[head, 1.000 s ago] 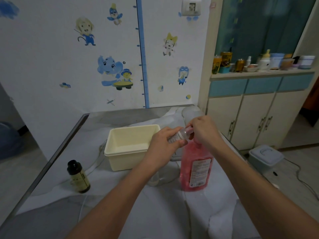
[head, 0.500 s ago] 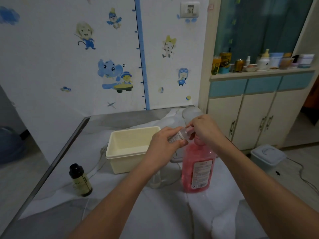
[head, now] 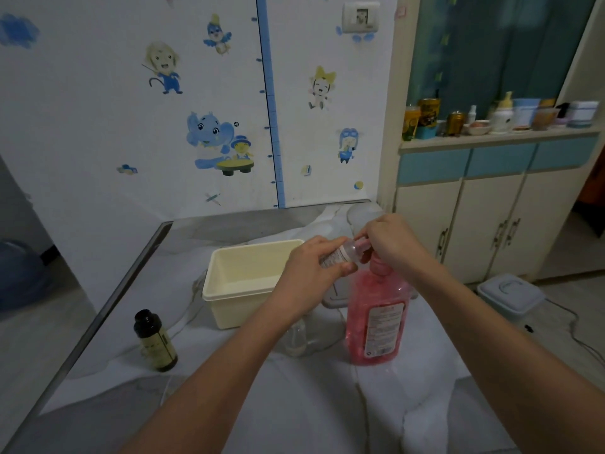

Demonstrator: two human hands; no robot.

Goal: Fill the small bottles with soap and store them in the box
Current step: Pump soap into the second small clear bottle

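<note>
Holding a small bottle to the soap pump

Left hand grips the small bottle, fingers and thumb curled round its labelled middle. It is a clear plastic cylinder with a white printed label, held in the air above the table and nearly on its side. Its long axis runs from 8 o'clock to 2 o'clock, and its mouth points toward 2 o'clock, where it meets the pump of the soap bottle.

Right hand sits on top of that pump with its fingers curled down over the pump head. Whether the fingertips also touch the small bottle's mouth cannot be told.

The soap bottle stands upright, tall and translucent, full of pink liquid, with a white label facing the camera. At its 9 o'clock is the box, a cream plastic rectangle, smooth-walled and open-topped. A second clear bottle stands at 6 o'clock of the box, partly behind the left forearm. A dark glass bottle with a black cap stands at the box's 8 o'clock. All of these rest on a wrinkled white sheet over a grey table.
</note>
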